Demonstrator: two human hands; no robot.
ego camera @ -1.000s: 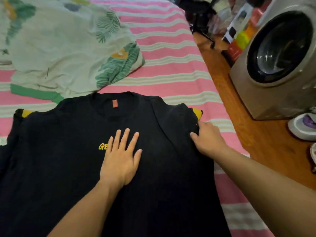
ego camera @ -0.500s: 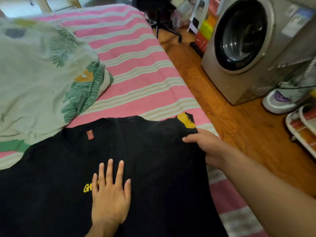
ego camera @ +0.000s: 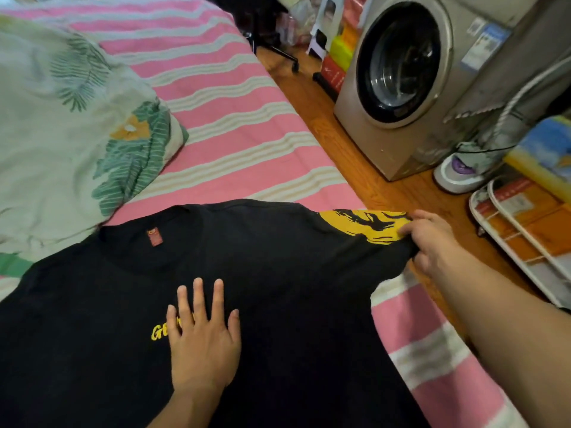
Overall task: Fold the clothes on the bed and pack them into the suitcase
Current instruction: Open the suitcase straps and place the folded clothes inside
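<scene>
My left hand (ego camera: 202, 344) lies flat, fingers spread, on the black T-shirt (ego camera: 278, 304) spread over the bed (ego camera: 234, 131). My right hand (ego camera: 431, 239) pinches its yellow-printed sleeve (ego camera: 364, 223), stretched outward.

Black shirt (ego camera: 278, 273), pink-striped bedsheet (ego camera: 234, 134)

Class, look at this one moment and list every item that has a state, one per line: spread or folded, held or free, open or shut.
black T-shirt: spread flat on the bed, front up, not yet folded
yellow-printed sleeve: pulled out sideways, pinched by the right hand
left hand: flat, fingers straight, pressing on the shirt's chest
right hand: fingers curled on the sleeve end
leaf-print garment: lying rumpled, unfolded
washing machine door: shut
</scene>
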